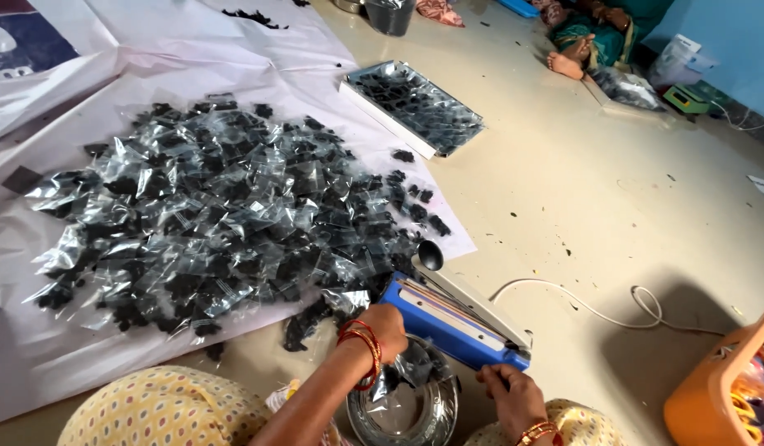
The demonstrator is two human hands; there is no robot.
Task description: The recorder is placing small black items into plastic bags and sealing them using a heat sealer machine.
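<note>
My left hand (385, 327) is closed on a small clear packet of dark stuff (351, 301), held against the near end of a blue heat sealer (453, 316) on the floor. My right hand (509, 391) rests on the sealer's front end, fingers curled over its edge. The sealer's arm with a black knob (430, 254) is slightly raised. Below my hands sits a round steel bowl (405, 410) with more packets of dark stuff in it.
A big heap of filled clear packets (216, 206) lies on a white sheet (59, 347) at left. A tray of packets (415, 106) lies farther off. A white cord (597, 310) runs right. An orange basket (721, 388) stands at right. Another person's foot (568, 59) shows at the far top.
</note>
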